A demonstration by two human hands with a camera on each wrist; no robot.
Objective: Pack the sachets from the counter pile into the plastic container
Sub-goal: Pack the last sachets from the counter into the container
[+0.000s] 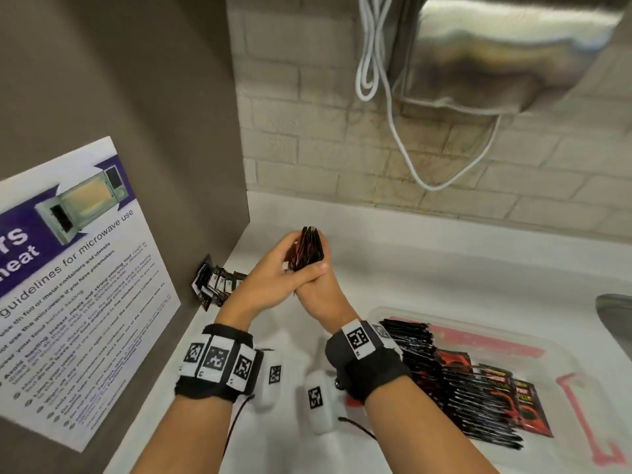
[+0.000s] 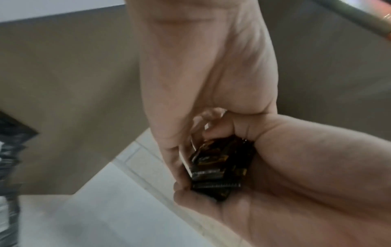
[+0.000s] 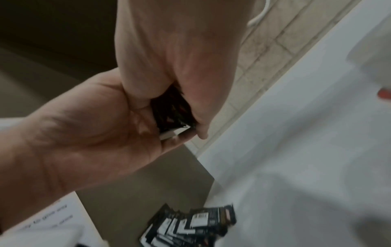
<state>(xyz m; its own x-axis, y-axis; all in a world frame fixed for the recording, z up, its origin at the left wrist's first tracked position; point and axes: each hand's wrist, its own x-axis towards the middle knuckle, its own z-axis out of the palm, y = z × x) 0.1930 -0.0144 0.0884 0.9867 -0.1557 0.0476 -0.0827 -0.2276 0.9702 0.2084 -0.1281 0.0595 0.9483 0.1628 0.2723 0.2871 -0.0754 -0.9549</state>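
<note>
A small stack of black-and-red sachets (image 1: 309, 249) stands upright above the white counter, held between both hands. My left hand (image 1: 290, 254) wraps it from the left, and my right hand (image 1: 316, 270) grips it from below with the thumb across the front. The left wrist view shows the stack (image 2: 217, 163) pressed between the two palms; the right wrist view shows its edge (image 3: 171, 113). The counter pile (image 1: 215, 283) (image 3: 190, 225) leans against the grey panel to the left. The clear plastic container (image 1: 564, 357) sits at the right, with rows of sachets (image 1: 461, 388) inside.
A grey side panel with a microwave-guidelines poster (image 1: 78, 285) closes off the left. A tiled wall runs behind, with a hanging white cable (image 1: 393, 131) and a steel appliance (image 1: 513, 53) overhead. A metal sink edge (image 1: 615, 313) shows at the far right.
</note>
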